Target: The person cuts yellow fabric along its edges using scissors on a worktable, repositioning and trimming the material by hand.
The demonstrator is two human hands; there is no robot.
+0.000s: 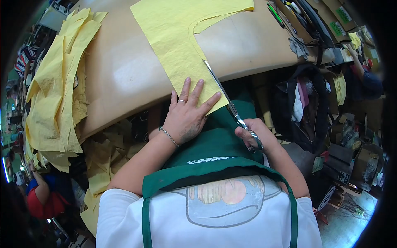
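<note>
The left hand (189,108) lies flat with fingers spread wide, gripping nothing, on the lower end of the yellow sheet (175,39), which runs from the centre up to twelve o'clock on the table (132,70). The right hand (257,134), just toward four o'clock from centre, is closed around the handles of the scissors (236,113), whose blades point toward eleven o'clock along the sheet's edge; more yellow sheets (62,87) hang over the table at ten o'clock.

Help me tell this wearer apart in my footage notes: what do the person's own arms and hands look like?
Short white sleeves leave both forearms bare. The left hand, ungloved, has a silvery ring, a dark tattoo-like marking near the wrist and a chain-like bracelet. The right hand is ungloved too.
</note>
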